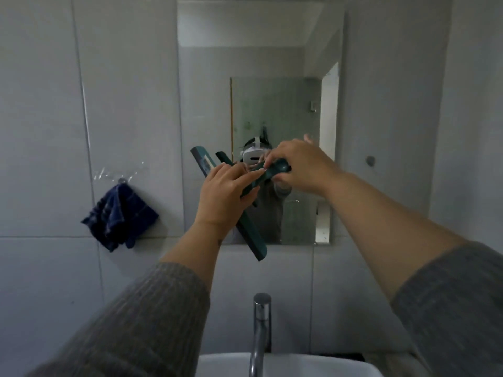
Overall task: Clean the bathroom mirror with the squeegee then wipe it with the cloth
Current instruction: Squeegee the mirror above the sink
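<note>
A rectangular mirror (272,63) hangs on the grey tiled wall straight ahead. Both hands hold a dark teal squeegee (251,235) in front of its lower part. The blade runs diagonally from upper left to lower right, its lower end past the mirror's bottom edge. My left hand (226,194) grips the blade near its middle. My right hand (299,164) is closed on the handle, which points right. A dark blue cloth (119,216) hangs from a clear hook on the wall left of the mirror, apart from both hands.
A chrome faucet (260,327) rises below the mirror over a white sink (326,365) at the bottom edge. The mirror reflects a person with a headset, a glass panel and a doorway. Grey tiles surround the mirror.
</note>
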{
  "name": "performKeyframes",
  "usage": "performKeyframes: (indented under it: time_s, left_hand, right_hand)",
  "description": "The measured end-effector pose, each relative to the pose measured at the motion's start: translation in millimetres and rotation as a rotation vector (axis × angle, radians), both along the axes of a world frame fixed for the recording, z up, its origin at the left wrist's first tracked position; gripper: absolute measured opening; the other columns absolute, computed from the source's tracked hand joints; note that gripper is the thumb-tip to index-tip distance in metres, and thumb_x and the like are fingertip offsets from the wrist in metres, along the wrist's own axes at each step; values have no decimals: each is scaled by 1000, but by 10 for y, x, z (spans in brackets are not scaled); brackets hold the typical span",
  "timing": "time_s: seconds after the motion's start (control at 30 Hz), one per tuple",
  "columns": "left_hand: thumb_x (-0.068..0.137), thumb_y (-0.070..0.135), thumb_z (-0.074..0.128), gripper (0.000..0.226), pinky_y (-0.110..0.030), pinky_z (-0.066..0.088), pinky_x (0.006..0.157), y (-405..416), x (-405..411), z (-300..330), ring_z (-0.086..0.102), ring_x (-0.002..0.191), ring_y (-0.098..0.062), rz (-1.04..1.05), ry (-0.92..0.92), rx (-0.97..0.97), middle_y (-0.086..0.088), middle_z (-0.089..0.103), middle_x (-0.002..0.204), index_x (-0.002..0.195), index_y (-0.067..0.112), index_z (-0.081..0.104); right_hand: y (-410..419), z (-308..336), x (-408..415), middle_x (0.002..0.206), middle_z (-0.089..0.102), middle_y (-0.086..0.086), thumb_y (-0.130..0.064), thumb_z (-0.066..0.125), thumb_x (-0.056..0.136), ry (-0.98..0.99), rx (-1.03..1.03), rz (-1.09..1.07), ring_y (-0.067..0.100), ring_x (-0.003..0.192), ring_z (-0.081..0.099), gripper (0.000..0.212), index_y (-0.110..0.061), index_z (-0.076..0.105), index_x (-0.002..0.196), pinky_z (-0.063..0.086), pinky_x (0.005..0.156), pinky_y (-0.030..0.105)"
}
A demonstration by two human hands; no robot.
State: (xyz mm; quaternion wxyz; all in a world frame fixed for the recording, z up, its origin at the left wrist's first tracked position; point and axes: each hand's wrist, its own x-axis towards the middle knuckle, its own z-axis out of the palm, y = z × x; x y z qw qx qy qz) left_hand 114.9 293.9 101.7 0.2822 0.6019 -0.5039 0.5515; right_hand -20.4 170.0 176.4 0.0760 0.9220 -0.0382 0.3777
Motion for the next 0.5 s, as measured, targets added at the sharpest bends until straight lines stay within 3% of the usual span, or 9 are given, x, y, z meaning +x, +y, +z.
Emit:
performKeyframes:
  time_s: [0.07,0.13,0.2,0.33,0.4,0.5]
  left_hand:
    - [81,19,70,31,-35,45,72,160,155,231,56,71,-27,-22,-30,-9,-6,64,84,111,13,70]
    - [84,24,63,30,-34,44,69,270,302,519,54,69,-27,-33,-48,-12,-6,63,81,112,13,70]
    - [86,28,58,33,-34,43,66,334,419,838,51,69,-26,-31,-64,-4,-7,62,80,112,13,70]
    - [83,22,68,30,-38,51,63,380,626,1300,56,76,-27,-24,-49,-60,-9,63,85,111,11,70]
    - [80,22,72,37,-41,55,73,383,755,1446,58,90,-28,-2,-20,-123,-11,64,100,115,11,67]
    - [80,35,66,58,-40,48,95,381,1048,1571,52,112,-28,48,55,-194,-11,57,124,131,11,52]
  right_hand:
    - [158,195,103,110,66,-1,-25,76,78,-23,-14,28,22,106,56,26,-28,70,103,27,111,51]
    - [262,456,182,106,66,0,-26,74,80,-39,-7,53,21,101,54,25,-27,70,104,41,96,41]
    - [322,737,264,104,64,0,-27,73,82,-54,-12,57,20,100,52,25,-24,70,106,45,86,37]
    - [352,1137,504,105,64,1,-25,70,84,-140,-60,58,20,101,49,23,-22,69,107,45,87,40]
    - [329,1268,694,105,65,1,-23,68,85,-251,-96,48,21,101,49,21,-22,68,106,43,89,40]
    - [255,1533,1019,107,66,1,-24,66,87,-423,-163,-5,23,102,50,21,-24,68,108,37,89,37]
